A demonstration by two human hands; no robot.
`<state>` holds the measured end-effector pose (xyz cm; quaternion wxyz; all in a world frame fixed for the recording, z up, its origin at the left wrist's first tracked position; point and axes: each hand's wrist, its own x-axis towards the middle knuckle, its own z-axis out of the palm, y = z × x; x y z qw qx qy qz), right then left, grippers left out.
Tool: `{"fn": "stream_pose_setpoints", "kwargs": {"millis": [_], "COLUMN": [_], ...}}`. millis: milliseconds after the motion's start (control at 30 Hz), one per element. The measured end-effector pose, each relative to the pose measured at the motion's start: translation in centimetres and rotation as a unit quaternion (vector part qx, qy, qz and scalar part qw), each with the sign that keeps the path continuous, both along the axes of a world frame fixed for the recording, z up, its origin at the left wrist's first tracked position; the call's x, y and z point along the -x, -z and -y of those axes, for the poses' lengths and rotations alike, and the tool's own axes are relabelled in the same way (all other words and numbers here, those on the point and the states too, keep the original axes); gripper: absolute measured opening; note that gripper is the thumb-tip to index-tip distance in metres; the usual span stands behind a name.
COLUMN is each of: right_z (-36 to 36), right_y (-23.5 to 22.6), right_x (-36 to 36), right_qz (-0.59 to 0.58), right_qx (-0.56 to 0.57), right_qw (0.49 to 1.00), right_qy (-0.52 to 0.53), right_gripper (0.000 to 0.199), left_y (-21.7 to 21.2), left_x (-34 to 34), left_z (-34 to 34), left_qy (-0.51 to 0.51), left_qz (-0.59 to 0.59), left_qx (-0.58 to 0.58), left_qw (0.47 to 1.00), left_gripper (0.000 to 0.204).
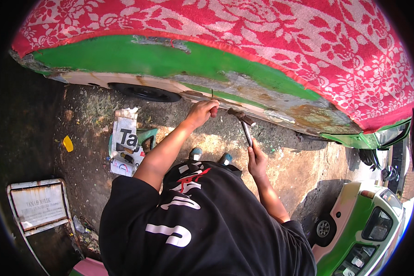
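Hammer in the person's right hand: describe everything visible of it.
The hammer has a brownish, worn-looking metal head set crosswise on a straight, slim handle that looks like silvery-grey metal. It is tilted, head up and to the left in the picture, beside the green-and-white vehicle. The right hand grips the handle's lower part, hiding its end. A gap shows between its head and the red-handled tool.

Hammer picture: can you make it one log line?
left hand: holds red-handled tool | right hand: grips hammer | green vehicle: paint patchy, red floral cloth draped over it
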<state>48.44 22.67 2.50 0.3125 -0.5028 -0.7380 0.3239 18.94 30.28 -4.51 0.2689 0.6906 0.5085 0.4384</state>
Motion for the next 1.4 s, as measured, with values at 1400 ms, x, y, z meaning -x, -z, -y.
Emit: {"fn": "stream_pose_setpoints", "kwargs": {"millis": [1400], "right_z": [-0.8], "right_y": [0.9], "right_x": [0.5], "right_qz": [0.018], "right_qx": [-0.047], "right_qw": [0.998], "right_qy": [-0.04], "right_gripper": [0.037], "left_y": [-1.1], "left_x": [0.5], "left_z": [-0.9], "left_qy": [0.034], "left_qz": [-0.061], "left_qx": [-0.017], "left_qw": [0.997], "left_gripper": [0.039]}}
